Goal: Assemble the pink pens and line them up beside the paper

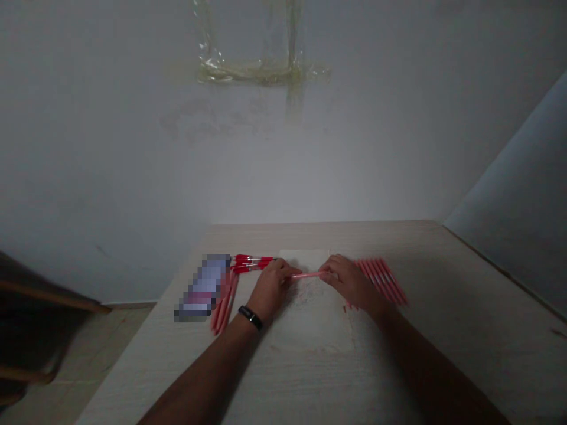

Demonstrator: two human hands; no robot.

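My left hand (271, 288) and my right hand (351, 282) rest on a light wooden table (443, 330), both pinched on the ends of one pink pen (306, 274) held level between them. A black band sits on my left wrist. Two red pens (250, 262) lie just left of my left hand. A row of several pink pens (383, 280) lies side by side right of my right hand. A few more pink pens (224, 302) lie by my left wrist.
A blurred-out flat box (202, 288) lies at the table's left. A pale sheet (310, 313) lies under my hands. A grey wall with yellowed tape (261, 71) stands behind. Dark furniture (31, 330) is at far left, over a tiled floor.
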